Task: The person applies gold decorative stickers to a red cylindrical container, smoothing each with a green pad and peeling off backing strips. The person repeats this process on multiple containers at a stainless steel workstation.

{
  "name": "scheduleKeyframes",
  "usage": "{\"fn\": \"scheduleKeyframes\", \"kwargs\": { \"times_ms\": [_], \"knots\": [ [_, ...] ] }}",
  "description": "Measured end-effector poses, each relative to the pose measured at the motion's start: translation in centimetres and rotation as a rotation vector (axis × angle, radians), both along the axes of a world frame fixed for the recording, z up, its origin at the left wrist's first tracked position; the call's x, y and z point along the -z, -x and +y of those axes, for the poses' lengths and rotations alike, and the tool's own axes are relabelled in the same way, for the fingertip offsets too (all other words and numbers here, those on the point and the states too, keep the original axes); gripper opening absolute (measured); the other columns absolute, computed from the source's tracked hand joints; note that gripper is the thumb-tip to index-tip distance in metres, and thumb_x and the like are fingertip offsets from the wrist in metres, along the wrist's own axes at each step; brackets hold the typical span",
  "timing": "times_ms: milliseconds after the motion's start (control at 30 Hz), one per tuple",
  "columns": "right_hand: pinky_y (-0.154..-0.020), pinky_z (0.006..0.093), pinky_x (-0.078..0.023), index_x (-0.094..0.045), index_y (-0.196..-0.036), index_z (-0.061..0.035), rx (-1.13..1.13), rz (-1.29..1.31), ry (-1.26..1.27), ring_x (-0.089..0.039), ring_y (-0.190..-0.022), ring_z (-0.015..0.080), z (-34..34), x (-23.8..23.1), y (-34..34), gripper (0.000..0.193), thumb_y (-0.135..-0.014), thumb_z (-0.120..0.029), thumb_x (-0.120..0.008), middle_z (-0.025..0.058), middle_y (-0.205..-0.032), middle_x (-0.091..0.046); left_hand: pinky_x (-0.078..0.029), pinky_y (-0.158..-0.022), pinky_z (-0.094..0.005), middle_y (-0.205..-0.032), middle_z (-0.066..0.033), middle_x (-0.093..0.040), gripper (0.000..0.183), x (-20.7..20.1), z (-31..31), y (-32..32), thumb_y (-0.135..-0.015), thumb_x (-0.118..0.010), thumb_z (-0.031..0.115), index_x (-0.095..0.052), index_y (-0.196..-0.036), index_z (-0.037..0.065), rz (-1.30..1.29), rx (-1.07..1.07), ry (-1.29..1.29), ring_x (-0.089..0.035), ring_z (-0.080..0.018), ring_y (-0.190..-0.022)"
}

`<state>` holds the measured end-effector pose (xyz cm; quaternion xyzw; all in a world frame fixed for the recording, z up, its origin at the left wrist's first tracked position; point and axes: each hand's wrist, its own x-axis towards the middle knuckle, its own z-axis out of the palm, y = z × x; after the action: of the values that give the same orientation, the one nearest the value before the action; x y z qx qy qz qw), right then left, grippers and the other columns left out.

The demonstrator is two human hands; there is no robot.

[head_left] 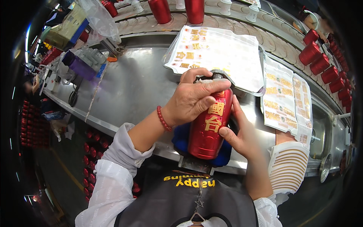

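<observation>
A glossy red bottle [206, 142] with raised gold characters lies tilted in front of me, its dark neck pointing away. My left hand [193, 94] is closed over its shoulder and neck, with thumb and fingers pressed to the upper front. Something small and pale shows between those fingers; I cannot make out what it is. My right hand [240, 132] grips the bottle's right side, thumb on the front near the lower character. Dark blue cloth [180, 139] lies under the bottle, above a metal support [196, 164] at the table edge.
Beyond my hands, a tray [261, 85] bears white sheets of gold decals [227, 49]. More decal sheets [280, 100] lie to the right, near a sink [321, 140]. Red bottles [160, 10] stand on a conveyor [147, 28]. A purple container [79, 67] is at left on the metal table [132, 83].
</observation>
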<state>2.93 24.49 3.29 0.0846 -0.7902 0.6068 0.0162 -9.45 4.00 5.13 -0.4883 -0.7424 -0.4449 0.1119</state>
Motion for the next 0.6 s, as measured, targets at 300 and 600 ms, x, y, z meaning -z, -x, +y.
{"fn": "scheduleKeyframes", "kwargs": {
  "times_ms": [300, 600],
  "knots": [
    [-0.11, 0.0372, -0.04, -0.017, -0.155, 0.0071, -0.005, -0.043, -0.027, -0.051, -0.132, 0.0301, 0.2, -0.3, 0.0, 0.1, -0.089, -0.039, -0.075, 0.0278, -0.14, -0.052, -0.04, -0.104, -0.032, -0.12, -0.0069, -0.057, 0.027, 1.3, 1.4, -0.1, -0.095, -0.062, 0.016, -0.057, -0.119, 0.003, -0.627, 0.028, -0.182, -0.053, -0.0155, -0.116],
    [-0.11, 0.038, -0.039, -0.016, -0.155, 0.0069, -0.014, -0.048, -0.002, -0.05, -0.134, 0.0321, 0.1, -0.2, 0.0, 0.1, -0.09, -0.041, -0.074, 0.0289, -0.142, -0.05, -0.041, -0.098, -0.0309, -0.108, -0.0037, -0.058, 0.018, 0.7, 2.3, 0.0, -0.091, -0.066, 0.015, -0.058, -0.104, 0.006, -0.605, -0.084, -0.145, -0.05, -0.0148, -0.106]
  ]
}}
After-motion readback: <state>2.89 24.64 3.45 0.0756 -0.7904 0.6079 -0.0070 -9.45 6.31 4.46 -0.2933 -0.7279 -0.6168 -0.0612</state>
